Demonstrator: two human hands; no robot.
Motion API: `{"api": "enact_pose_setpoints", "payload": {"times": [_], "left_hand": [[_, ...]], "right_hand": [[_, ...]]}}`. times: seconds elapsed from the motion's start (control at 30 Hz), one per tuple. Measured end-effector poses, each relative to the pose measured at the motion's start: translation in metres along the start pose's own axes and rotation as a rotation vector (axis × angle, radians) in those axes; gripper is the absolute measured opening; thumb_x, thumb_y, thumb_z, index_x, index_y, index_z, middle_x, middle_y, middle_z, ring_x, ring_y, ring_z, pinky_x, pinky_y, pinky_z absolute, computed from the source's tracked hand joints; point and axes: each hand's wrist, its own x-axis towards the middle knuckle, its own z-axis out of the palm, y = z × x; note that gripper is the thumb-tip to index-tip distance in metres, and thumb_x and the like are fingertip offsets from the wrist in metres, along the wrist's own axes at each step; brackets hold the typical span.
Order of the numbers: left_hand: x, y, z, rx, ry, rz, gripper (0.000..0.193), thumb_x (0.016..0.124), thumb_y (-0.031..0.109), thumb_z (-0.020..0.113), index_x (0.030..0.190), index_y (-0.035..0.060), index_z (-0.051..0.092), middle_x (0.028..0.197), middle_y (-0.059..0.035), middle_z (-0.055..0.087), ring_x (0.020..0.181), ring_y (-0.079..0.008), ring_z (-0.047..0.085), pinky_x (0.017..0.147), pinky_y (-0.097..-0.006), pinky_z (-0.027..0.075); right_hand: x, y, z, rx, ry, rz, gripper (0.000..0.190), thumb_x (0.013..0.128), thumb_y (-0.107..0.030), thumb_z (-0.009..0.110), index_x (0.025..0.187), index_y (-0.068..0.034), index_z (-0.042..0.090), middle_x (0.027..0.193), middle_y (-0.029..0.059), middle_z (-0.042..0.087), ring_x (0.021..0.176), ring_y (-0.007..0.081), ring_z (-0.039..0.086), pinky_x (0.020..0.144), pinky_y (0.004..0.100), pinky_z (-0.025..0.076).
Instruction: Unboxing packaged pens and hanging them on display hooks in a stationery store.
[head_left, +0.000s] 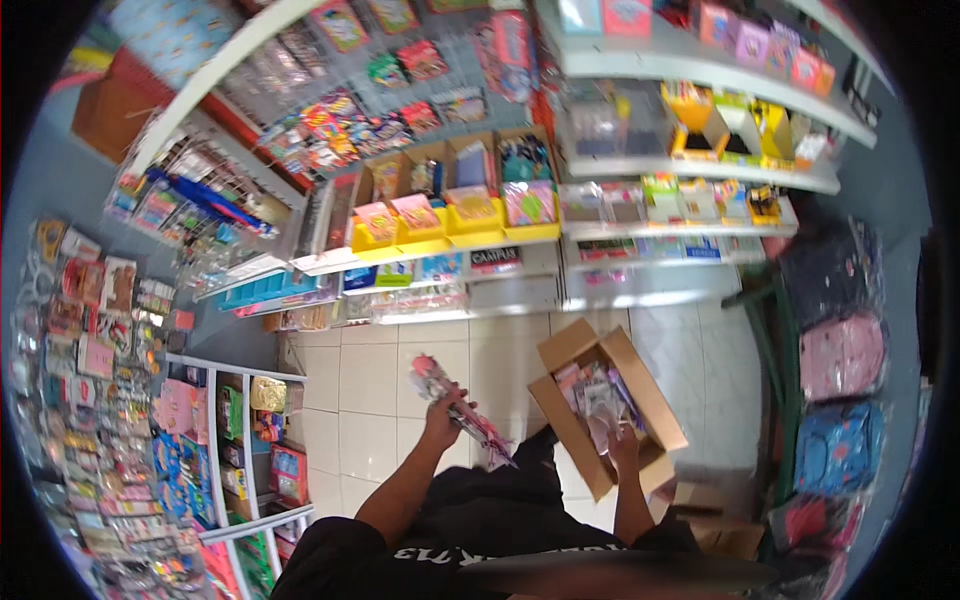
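Observation:
My left hand (444, 420) is closed around a long bundle of pink and white items in clear plastic wrapping (480, 429), held aslant above the tiled floor. Its pink end points away from me, and the lower end fans out near my leg. To the right, an open cardboard box (652, 386) rests with its flaps spread. Inside lie several plastic-wrapped packets (596, 386) in pink, white and purple. My right hand (624, 448) reaches into the near part of this box, its fingers pinching a clear plastic packet (598, 430). What that packet contains is too blurred to tell.
Ahead stand white shelves (517, 289) with yellow-fronted display boxes (469, 225). Hanging packaged goods (97, 360) and a low shelf unit (251, 442) line the left. Wrapped backpacks (840, 446) hang from a green frame (789, 397) at right. More cardboard (712, 517) lies near my right elbow.

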Motion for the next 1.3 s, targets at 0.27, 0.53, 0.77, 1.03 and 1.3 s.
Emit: {"api": "enact_pose_setpoints", "payload": {"times": [0.27, 0.53, 0.77, 1.03, 1.3], "left_hand": [[-0.048, 0.026, 0.031, 0.112, -0.185, 0.076, 0.035, 0.078, 0.005, 0.068, 0.110, 0.0032, 0.054, 0.083, -0.0067, 0.061, 0.071, -0.0242, 0.065, 0.060, -0.0356, 0.053], [-0.109, 0.041, -0.072, 0.165, -0.067, 0.338, 0.037, 0.076, 0.016, 0.071, 0.107, 0.0019, 0.056, 0.089, -0.0069, 0.063, 0.070, -0.0169, 0.063, 0.062, -0.0305, 0.051], [-0.195, 0.044, -0.178, -0.047, 0.045, 0.538, 0.034, 0.084, 0.014, 0.061, 0.113, -0.0014, 0.055, 0.100, -0.0105, 0.063, 0.086, -0.0181, 0.062, 0.076, -0.0317, 0.052], [-0.259, 0.050, -0.253, -0.358, 0.096, 0.624, 0.038, 0.082, 0.009, 0.063, 0.117, 0.0001, 0.051, 0.103, -0.0101, 0.061, 0.089, -0.0197, 0.062, 0.077, -0.0334, 0.052], [-0.269, 0.072, -0.269, -0.445, 0.167, 0.655, 0.038, 0.082, 0.004, 0.059, 0.119, -0.0007, 0.049, 0.106, -0.0140, 0.060, 0.093, -0.0230, 0.061, 0.080, -0.0359, 0.051]], "right_hand": [[-0.023, -0.203, -0.002, 1.419, -0.327, -0.046, 0.035, 0.083, -0.018, 0.057, 0.113, -0.002, 0.049, 0.100, 0.0105, 0.059, 0.083, 0.0261, 0.061, 0.073, 0.0418, 0.054], [-0.147, -0.325, 0.057, 1.097, -1.043, -0.228, 0.035, 0.089, -0.018, 0.053, 0.119, -0.003, 0.045, 0.103, 0.0084, 0.058, 0.091, 0.0243, 0.059, 0.067, 0.0416, 0.051], [-0.246, -0.361, 0.128, 0.870, -1.338, -0.104, 0.037, 0.091, -0.017, 0.051, 0.124, -0.002, 0.042, 0.110, 0.0106, 0.055, 0.097, 0.0256, 0.058, 0.077, 0.0452, 0.052], [-0.302, -0.411, 0.177, 0.643, -1.589, -0.158, 0.038, 0.092, -0.019, 0.046, 0.128, -0.005, 0.039, 0.116, 0.0118, 0.052, 0.100, 0.0278, 0.057, 0.072, 0.0461, 0.052], [-0.303, -0.464, 0.211, 0.441, -1.830, -0.218, 0.045, 0.090, -0.026, 0.049, 0.124, 0.002, 0.039, 0.108, 0.0155, 0.056, 0.089, 0.0274, 0.061, 0.070, 0.0424, 0.053]]}}
